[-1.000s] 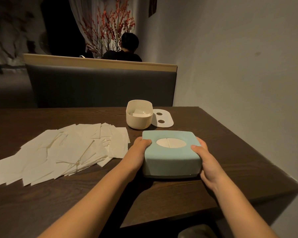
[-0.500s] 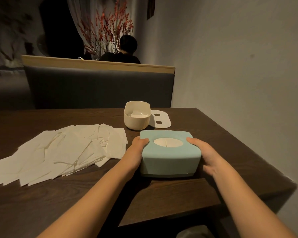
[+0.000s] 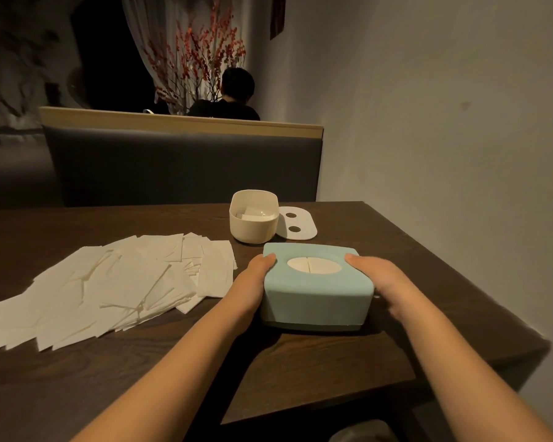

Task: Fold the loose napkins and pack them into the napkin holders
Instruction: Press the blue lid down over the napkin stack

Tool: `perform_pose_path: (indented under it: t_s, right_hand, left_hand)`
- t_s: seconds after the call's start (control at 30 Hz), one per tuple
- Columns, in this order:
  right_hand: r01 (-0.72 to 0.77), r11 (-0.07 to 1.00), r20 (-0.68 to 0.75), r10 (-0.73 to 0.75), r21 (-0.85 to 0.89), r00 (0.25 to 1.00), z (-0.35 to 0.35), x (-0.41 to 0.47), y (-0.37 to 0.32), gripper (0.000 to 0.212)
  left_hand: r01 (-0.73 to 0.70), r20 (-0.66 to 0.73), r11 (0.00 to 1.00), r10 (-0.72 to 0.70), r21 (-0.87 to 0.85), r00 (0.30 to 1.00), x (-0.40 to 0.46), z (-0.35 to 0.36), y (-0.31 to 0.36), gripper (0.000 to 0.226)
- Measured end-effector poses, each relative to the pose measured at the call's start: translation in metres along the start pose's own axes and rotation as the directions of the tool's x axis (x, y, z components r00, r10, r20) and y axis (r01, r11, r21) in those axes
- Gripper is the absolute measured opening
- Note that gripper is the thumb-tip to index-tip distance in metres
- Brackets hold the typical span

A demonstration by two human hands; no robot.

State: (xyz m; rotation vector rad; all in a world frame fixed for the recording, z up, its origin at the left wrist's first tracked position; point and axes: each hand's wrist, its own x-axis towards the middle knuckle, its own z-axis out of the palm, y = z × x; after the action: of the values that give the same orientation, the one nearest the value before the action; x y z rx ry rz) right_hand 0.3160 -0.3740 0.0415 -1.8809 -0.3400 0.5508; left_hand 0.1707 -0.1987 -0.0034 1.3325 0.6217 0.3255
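- Head view: both hands clamp the blue holder [image 3: 316, 291], centre-right of frame on the dark surface [image 3: 77, 387].
- Left hand [image 3: 253, 282] grips its left side, right hand [image 3: 377, 279] its right; fingers curl round the sides, thumbs on top.
- Loose napkins [image 3: 115, 285] fan out at left.
- Cream holder [image 3: 253, 216] sits open behind, its lid [image 3: 297, 227] just beside.
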Motion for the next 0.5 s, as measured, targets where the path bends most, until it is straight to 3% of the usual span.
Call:
perform_pose_path:
  t_s: [0.07,0.1,0.17,0.23,0.4,0.5]
  right_hand:
    - [0.224,0.923,-0.135,-0.276,-0.312,0.952,-0.005,-0.005,-0.008,0.039]
    - [0.319,0.835,-0.128,-0.413,-0.448,0.902,-0.005,-0.011,-0.012,0.036]
    - [0.451,0.643,0.026,-0.558,-0.619,0.83,0.0,-0.023,-0.014,0.029]
    - [0.522,0.474,0.182,-0.592,-0.709,0.785,0.003,-0.027,-0.008,0.029]
    - [0.629,0.263,0.431,-0.536,-0.732,0.726,-0.018,-0.032,-0.003,0.052]
    - [0.562,0.189,0.418,-0.491,-0.805,0.764,-0.023,-0.027,-0.003,0.057]
  left_hand:
    - [0.031,-0.009,0.999,-0.032,-0.031,0.999,0.006,0.005,0.003,0.039]
    - [0.044,-0.006,0.998,-0.045,-0.042,0.999,0.01,0.01,0.005,0.042]
    - [0.066,0.019,0.997,-0.065,-0.044,0.998,0.016,0.024,0.01,0.041]
    - [0.089,0.037,0.995,-0.087,-0.04,0.996,0.022,0.035,0.014,0.033]
    - [0.079,0.036,0.996,-0.077,-0.048,0.996,0.035,0.059,0.023,0.032]
    - [0.012,-0.111,1.0,-0.01,0.024,0.994,0.042,0.079,0.016,0.029]
